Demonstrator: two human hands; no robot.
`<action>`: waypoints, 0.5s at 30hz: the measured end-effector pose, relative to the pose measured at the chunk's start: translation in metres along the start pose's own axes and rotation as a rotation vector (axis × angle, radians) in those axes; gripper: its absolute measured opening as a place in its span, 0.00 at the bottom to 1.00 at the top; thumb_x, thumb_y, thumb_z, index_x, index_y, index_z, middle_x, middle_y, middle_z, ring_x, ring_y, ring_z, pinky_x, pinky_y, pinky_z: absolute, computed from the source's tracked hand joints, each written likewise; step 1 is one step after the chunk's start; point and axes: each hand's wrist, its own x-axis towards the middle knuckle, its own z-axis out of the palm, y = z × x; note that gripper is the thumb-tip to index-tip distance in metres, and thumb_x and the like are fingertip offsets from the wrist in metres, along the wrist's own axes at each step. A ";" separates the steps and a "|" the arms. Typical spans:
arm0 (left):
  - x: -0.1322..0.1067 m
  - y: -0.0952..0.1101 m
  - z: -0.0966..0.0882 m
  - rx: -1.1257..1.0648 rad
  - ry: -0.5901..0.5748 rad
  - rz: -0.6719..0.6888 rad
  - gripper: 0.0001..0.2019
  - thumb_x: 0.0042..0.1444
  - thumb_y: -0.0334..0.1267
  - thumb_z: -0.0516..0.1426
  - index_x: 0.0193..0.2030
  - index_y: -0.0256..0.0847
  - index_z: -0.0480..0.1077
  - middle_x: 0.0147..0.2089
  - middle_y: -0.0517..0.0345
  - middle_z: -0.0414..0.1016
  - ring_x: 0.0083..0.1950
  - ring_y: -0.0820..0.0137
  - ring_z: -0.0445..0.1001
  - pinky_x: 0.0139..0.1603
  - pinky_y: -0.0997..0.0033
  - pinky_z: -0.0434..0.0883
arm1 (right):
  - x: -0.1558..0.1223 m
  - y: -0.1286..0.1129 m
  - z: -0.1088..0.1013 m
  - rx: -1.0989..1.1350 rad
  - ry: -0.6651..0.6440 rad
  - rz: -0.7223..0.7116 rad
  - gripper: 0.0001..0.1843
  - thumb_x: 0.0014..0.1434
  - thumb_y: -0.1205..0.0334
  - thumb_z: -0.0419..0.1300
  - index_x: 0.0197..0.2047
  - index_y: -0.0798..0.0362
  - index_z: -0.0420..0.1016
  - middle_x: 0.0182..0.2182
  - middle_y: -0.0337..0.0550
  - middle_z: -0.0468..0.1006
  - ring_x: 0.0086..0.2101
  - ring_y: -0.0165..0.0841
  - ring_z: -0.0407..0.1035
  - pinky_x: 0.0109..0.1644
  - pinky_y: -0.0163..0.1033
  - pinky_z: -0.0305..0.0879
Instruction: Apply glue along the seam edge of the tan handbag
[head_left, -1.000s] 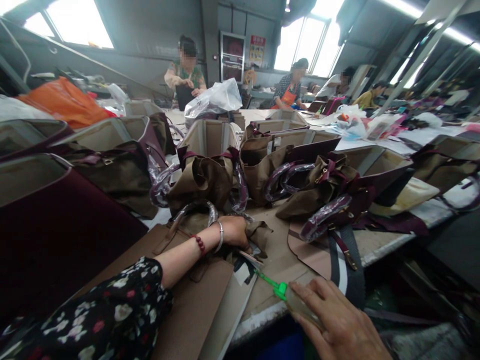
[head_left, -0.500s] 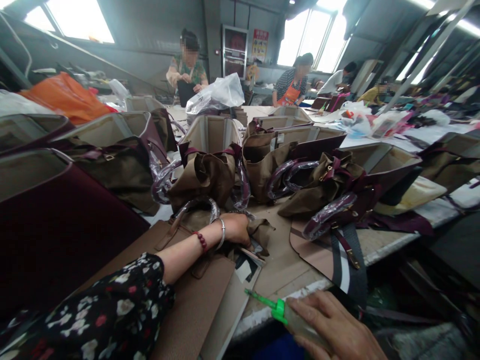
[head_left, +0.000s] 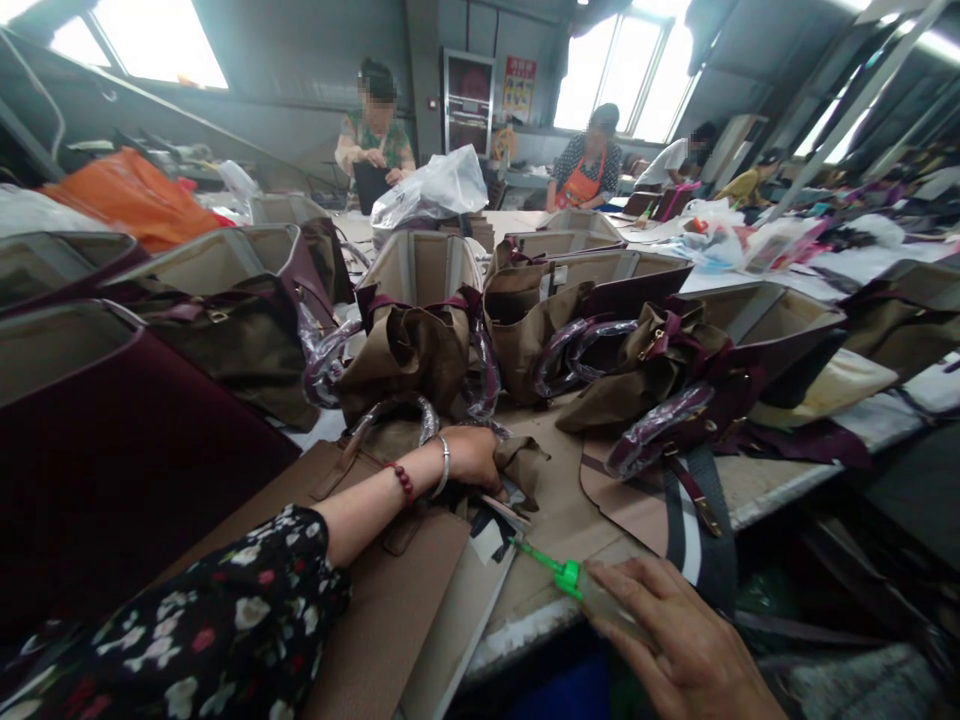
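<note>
A brown handbag body (head_left: pixel 405 590) lies flat at the bench's front edge, with a plastic-wrapped handle (head_left: pixel 412 405) rising from it. My left hand (head_left: pixel 472 460) reaches over it, fingers curled down on olive-brown lining fabric (head_left: pixel 525 465) near its edge. The fingertips are partly hidden. A pale panel with a dark and white patch (head_left: pixel 491 535) shows below that hand. In my right hand (head_left: pixel 675 630) is a small translucent bottle with a long green nozzle (head_left: pixel 551 567). Its tip points left, close to the patch.
Maroon bags with olive linings (head_left: pixel 420 350) stand in rows behind my hands. A dark maroon bag (head_left: pixel 135 480) rises at left. Plastic bags (head_left: pixel 442 190) and an orange sheet (head_left: pixel 135 200) lie farther back. Several people work beyond. The bench edge (head_left: pixel 525 635) runs in front.
My right hand has moved slightly up, bringing the green nozzle tip up and to the right, nearer the patch. The left hand stays in place. A co-worker at the back has straightened a little.
</note>
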 end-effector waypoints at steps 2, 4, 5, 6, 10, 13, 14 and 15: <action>0.000 0.000 0.000 0.000 -0.006 0.005 0.32 0.34 0.56 0.67 0.44 0.35 0.75 0.46 0.44 0.76 0.46 0.55 0.75 0.47 0.63 0.72 | -0.001 0.001 0.001 0.013 -0.013 0.005 0.15 0.66 0.59 0.48 0.54 0.53 0.65 0.36 0.44 0.71 0.36 0.29 0.71 0.38 0.30 0.72; 0.000 0.000 -0.001 -0.001 -0.012 0.013 0.31 0.35 0.55 0.67 0.44 0.35 0.75 0.46 0.45 0.77 0.46 0.56 0.75 0.47 0.64 0.72 | -0.002 -0.001 -0.001 0.016 -0.046 -0.014 0.15 0.67 0.59 0.48 0.53 0.54 0.67 0.37 0.45 0.73 0.37 0.29 0.72 0.39 0.29 0.72; 0.000 0.000 -0.001 -0.001 -0.013 0.016 0.31 0.35 0.55 0.67 0.44 0.35 0.75 0.46 0.44 0.77 0.46 0.56 0.75 0.47 0.64 0.72 | -0.003 -0.002 -0.003 0.008 -0.064 -0.021 0.15 0.66 0.59 0.48 0.52 0.54 0.68 0.37 0.46 0.73 0.38 0.29 0.72 0.40 0.29 0.72; 0.000 0.000 0.000 -0.002 -0.014 0.016 0.32 0.34 0.55 0.67 0.44 0.35 0.76 0.45 0.44 0.77 0.46 0.56 0.75 0.47 0.63 0.72 | -0.003 -0.003 -0.004 -0.006 -0.078 -0.021 0.15 0.66 0.58 0.49 0.52 0.54 0.69 0.38 0.46 0.74 0.39 0.30 0.73 0.41 0.29 0.72; 0.002 -0.002 0.001 -0.001 -0.014 0.013 0.33 0.32 0.57 0.67 0.43 0.35 0.76 0.44 0.43 0.77 0.44 0.55 0.75 0.46 0.63 0.72 | 0.001 -0.002 -0.007 -0.051 -0.011 0.020 0.15 0.64 0.55 0.51 0.49 0.51 0.71 0.40 0.44 0.75 0.40 0.31 0.73 0.41 0.31 0.73; 0.002 -0.003 0.001 -0.001 -0.015 0.020 0.32 0.33 0.58 0.66 0.43 0.37 0.76 0.44 0.45 0.77 0.44 0.56 0.76 0.46 0.64 0.72 | 0.008 0.000 -0.010 -0.049 -0.006 0.043 0.14 0.62 0.58 0.52 0.50 0.49 0.70 0.39 0.42 0.74 0.39 0.32 0.73 0.40 0.34 0.73; 0.002 -0.002 0.001 -0.002 -0.016 0.022 0.31 0.34 0.58 0.66 0.43 0.38 0.76 0.45 0.46 0.77 0.44 0.57 0.76 0.46 0.64 0.72 | 0.010 0.000 -0.012 -0.044 -0.036 0.048 0.14 0.61 0.60 0.53 0.50 0.49 0.69 0.39 0.42 0.74 0.39 0.32 0.73 0.39 0.34 0.73; 0.002 -0.002 0.001 -0.003 -0.017 0.023 0.31 0.34 0.58 0.66 0.43 0.39 0.76 0.45 0.47 0.77 0.45 0.57 0.75 0.46 0.64 0.72 | 0.013 -0.001 -0.015 -0.037 -0.066 0.048 0.15 0.60 0.61 0.53 0.50 0.48 0.69 0.38 0.42 0.73 0.39 0.32 0.72 0.39 0.34 0.73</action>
